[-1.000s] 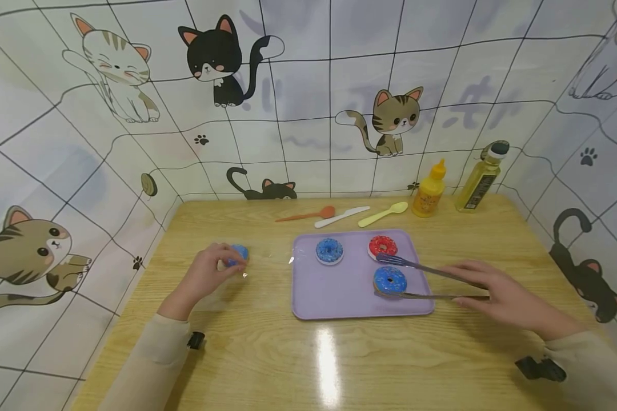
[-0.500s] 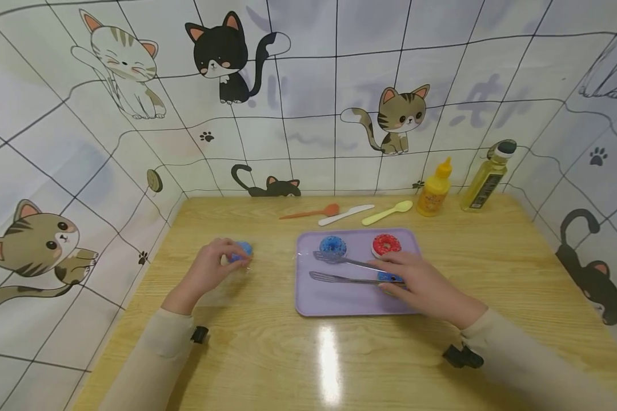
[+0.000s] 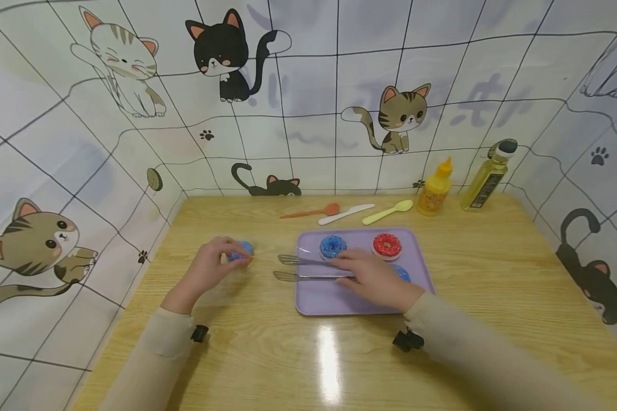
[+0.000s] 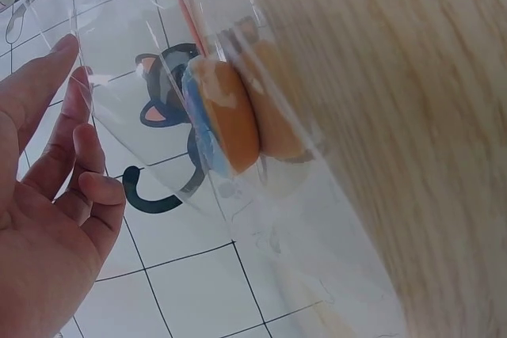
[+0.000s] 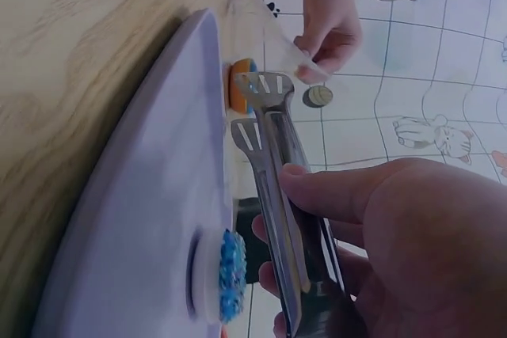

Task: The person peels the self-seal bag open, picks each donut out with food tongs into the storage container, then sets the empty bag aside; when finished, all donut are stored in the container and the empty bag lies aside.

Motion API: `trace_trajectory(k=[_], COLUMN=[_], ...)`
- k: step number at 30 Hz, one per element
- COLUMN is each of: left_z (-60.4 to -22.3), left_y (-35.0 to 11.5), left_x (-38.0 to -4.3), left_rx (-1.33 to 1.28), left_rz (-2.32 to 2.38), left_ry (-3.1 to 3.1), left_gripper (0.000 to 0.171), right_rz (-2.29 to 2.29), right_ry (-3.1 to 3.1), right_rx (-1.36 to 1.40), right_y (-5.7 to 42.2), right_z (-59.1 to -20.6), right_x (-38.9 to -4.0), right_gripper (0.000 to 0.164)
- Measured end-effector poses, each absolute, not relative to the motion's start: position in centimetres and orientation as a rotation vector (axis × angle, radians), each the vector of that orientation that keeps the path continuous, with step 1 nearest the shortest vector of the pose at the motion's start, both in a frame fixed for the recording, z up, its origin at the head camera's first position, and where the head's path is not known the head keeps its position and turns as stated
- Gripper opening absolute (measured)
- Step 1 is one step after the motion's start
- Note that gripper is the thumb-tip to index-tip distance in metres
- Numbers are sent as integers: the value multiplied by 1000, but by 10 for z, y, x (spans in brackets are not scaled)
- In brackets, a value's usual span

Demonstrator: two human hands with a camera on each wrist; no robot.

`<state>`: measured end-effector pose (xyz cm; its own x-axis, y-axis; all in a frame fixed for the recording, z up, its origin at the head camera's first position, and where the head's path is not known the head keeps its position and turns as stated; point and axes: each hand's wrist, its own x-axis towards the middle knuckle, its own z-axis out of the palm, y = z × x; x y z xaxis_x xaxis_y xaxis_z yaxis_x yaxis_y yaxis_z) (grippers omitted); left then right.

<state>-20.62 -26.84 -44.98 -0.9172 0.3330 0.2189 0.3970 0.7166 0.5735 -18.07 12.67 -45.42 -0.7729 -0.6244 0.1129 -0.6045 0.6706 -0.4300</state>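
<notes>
My left hand (image 3: 213,264) pinches the edge of a clear plastic bag (image 4: 269,235) at the table's left. In the bag sits a blue-topped toy donut (image 4: 226,112), partly hidden by the fingers in the head view. My right hand (image 3: 372,279) grips metal tongs (image 5: 275,203) above the tray, their slotted tips apart and pointing left toward the bag, nothing between them. On the purple tray (image 3: 319,305) lie a blue donut (image 3: 325,249), a red donut (image 3: 377,249) and another blue donut (image 3: 403,273), partly behind the right hand.
Behind the tray lie an orange spoon (image 3: 332,209), a white knife (image 3: 345,214) and a yellow spoon (image 3: 387,212). A yellow squeeze bottle (image 3: 434,191) and an oil bottle (image 3: 485,181) stand at the back right. A cat-print sheet (image 3: 308,137) borders the table.
My right hand has carried the tongs leftward across the tray, away from the blue donut at its right, which stays there. The left hand holds nearly still at the bag.
</notes>
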Motion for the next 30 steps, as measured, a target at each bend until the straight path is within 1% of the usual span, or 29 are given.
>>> trace_trajectory(k=[6,11,20,30], left_z=[-449,-449,-447,-447], left_y=[-269,-267,-262,-260], left_x=[-207,-207,-208,-208], left_rx=[-591,-627,-646,-659], left_rz=[-965,-964,-992,-994], left_ry=[-2818,-2792,-2803,-2814], left_gripper=[10,11,12,10], right_rz=[-695,-701,-780,-796], right_ry=[2841,2836,2835,2805], right_rx=[-1071,-1025,-1040,-1024], right_y=[97,79,57,42], right_z=[-460,-462,-465,-462], right_x=[-192,-199,-209,-216], right_gripper=[48,51,56,54])
